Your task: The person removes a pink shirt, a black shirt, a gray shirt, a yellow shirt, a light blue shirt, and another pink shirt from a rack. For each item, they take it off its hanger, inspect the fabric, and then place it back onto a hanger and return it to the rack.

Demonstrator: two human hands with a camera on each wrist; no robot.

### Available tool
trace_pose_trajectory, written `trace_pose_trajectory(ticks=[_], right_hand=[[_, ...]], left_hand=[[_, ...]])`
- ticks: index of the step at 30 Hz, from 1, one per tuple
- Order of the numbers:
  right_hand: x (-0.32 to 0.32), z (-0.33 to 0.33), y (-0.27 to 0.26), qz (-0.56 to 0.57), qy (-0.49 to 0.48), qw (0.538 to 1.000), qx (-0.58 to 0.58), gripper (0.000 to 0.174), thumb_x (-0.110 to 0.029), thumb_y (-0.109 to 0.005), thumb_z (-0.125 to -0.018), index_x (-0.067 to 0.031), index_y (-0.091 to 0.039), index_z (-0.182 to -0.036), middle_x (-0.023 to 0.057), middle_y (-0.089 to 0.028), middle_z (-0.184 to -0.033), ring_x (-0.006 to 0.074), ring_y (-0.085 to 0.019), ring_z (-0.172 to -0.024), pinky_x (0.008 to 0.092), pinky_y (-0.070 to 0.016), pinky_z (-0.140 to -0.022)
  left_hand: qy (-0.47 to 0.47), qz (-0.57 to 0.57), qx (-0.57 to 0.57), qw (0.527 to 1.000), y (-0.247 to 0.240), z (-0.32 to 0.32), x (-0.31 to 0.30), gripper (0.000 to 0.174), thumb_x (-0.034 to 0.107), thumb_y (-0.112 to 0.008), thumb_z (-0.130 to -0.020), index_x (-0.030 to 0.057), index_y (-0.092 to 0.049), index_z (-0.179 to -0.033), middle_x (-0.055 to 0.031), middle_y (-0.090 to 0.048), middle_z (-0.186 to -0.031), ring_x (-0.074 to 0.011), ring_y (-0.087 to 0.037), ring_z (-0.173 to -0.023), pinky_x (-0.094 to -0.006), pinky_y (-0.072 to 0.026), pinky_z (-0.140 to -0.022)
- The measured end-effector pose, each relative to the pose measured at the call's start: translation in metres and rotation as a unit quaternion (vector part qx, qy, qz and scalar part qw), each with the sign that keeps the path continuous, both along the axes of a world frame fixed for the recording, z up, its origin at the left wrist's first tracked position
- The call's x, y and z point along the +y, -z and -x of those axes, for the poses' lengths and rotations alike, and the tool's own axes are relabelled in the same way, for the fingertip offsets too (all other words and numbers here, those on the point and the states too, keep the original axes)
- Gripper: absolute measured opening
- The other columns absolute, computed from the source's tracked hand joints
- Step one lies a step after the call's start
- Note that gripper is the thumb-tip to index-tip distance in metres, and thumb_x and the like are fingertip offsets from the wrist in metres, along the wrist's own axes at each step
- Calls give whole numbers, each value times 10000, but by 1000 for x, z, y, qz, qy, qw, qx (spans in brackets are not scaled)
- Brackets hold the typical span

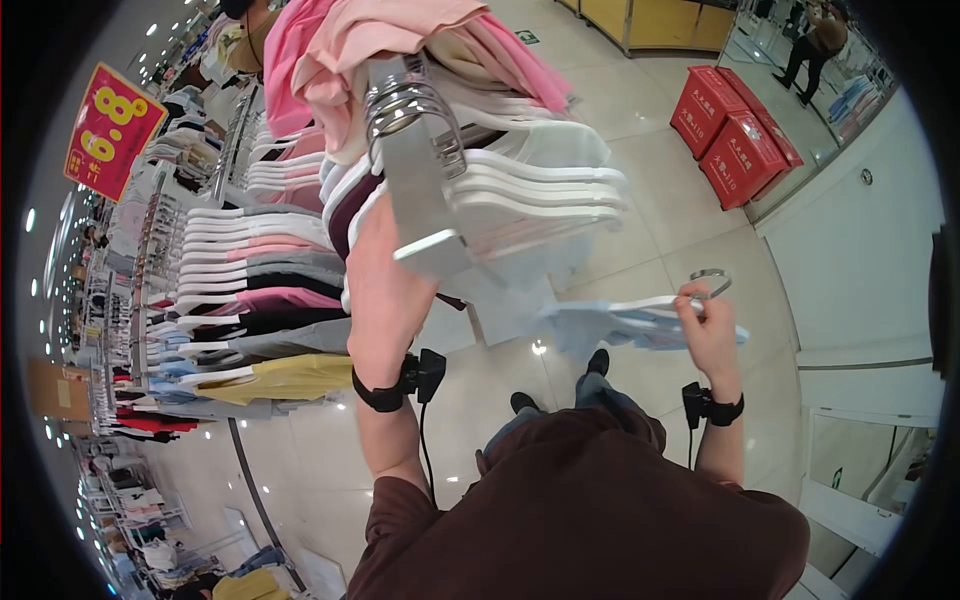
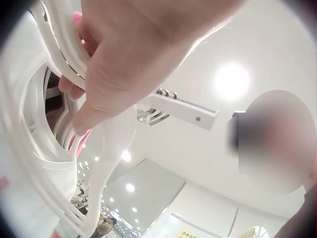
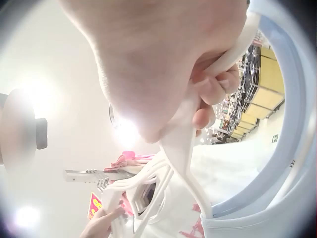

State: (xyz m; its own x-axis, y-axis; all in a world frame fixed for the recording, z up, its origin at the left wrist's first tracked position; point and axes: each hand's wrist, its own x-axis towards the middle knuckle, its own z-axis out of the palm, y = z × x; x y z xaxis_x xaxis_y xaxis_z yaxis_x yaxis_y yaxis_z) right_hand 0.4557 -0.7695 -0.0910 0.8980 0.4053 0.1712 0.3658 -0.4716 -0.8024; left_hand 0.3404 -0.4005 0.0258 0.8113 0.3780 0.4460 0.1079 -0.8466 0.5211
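Note:
My right hand [image 1: 710, 335] grips a white hanger [image 3: 181, 131] near its metal hook, out to the right of the rack. From this hanger hangs a light blue shirt [image 1: 600, 325], its round neckline wide in the right wrist view. My left hand [image 1: 385, 285] is up at the display rack's metal arm [image 1: 425, 200]. Its fingers curl around white hangers [image 2: 62, 42] there, with the thumb [image 2: 91, 116] on the near side. Other white hangers [image 1: 545, 190] with pale tops hang by their hooks from the same arm.
Pink and peach clothes [image 1: 385, 40] drape over the rack's top. Rows of hung clothes [image 1: 265, 260] fill the left, below a red price sign [image 1: 115, 130]. Red boxes [image 1: 740, 150] stand on the tiled floor at the right, by a mirror and a white door [image 1: 850, 250].

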Motion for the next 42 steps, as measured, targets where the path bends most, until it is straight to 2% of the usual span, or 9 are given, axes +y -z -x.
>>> trace_pose_trajectory(ticks=[2,9,11,15,18,22,27,35,42], right_hand=[[-18,-10,-3,35,46,998,1,246,-268,-657,-989,-23,-662,-983,102,-598,-706,164,-569,-629,323,-460,-576],[-28,-68,-53,53,59,994,-73,302,-301,-622,-1010,-3,-667,-987,124,-594,-698,200,-551,-626,355,-432,-615],[-8,-78,-76,72,-34,993,-87,306,-282,-606,-1015,19,-659,-997,163,-592,-712,245,-546,-622,364,-434,-615],[48,-82,-132,122,-169,973,-102,324,-273,-583,-1027,40,-658,-1068,210,-627,-785,316,-582,-670,394,-453,-646],[95,-79,-161,82,-241,952,-172,355,-299,-568,-1039,32,-660,-1129,230,-666,-862,367,-640,-760,424,-478,-695],[156,-73,-193,67,-300,917,-254,382,-281,-544,-1056,60,-640,-1199,182,-624,-805,302,-618,-726,375,-466,-675],[213,-69,-201,134,-376,889,-225,427,-345,-530,-1057,10,-613,-1280,213,-695,-902,386,-669,-853,452,-511,-770],[238,-81,-176,101,-497,812,-289,385,-358,-480,-1064,11,-586,-1086,254,-676,-912,466,-638,-888,519,-503,-825],[243,-76,-190,98,-476,840,-240,381,-325,-502,-1035,32,-630,-995,246,-666,-849,439,-645,-854,483,-511,-800]], left_hand=[[-3,-9,-35,999,3,1,-4,313,59,-653,-848,5,-643,-1156,-232,-682,-1043,-453,-658,-931,-431,-543,-816],[59,13,57,997,-12,28,5,317,87,-587,-903,11,-616,-1210,-261,-670,-1016,-499,-623,-961,-442,-533,-842],[75,25,85,993,-19,34,2,377,69,-573,-901,29,-593,-1274,-269,-668,-1018,-514,-609,-985,-452,-526,-859],[89,80,133,984,-5,41,-1,272,41,-587,-871,10,-556,-1140,-272,-652,-961,-515,-602,-959,-492,-509,-799],[75,44,62,994,0,42,-12,213,64,-604,-879,10,-526,-1069,-265,-640,-919,-506,-607,-925,-517,-492,-782],[67,33,26,997,2,44,-18,205,88,-627,-893,9,-532,-1056,-249,-636,-907,-483,-612,-905,-521,-485,-779],[61,41,38,997,12,54,-19,203,93,-621,-929,20,-570,-1112,-233,-656,-949,-474,-623,-922,-495,-503,-789],[32,21,61,997,28,64,-19,198,94,-648,-887,15,-559,-1045,-219,-640,-887,-448,-624,-865,-505,-490,-746],[36,14,48,998,44,63,-4,247,71,-678,-819,14,-534,-1012,-213,-624,-904,-441,-613,-896,-517,-493,-770]])
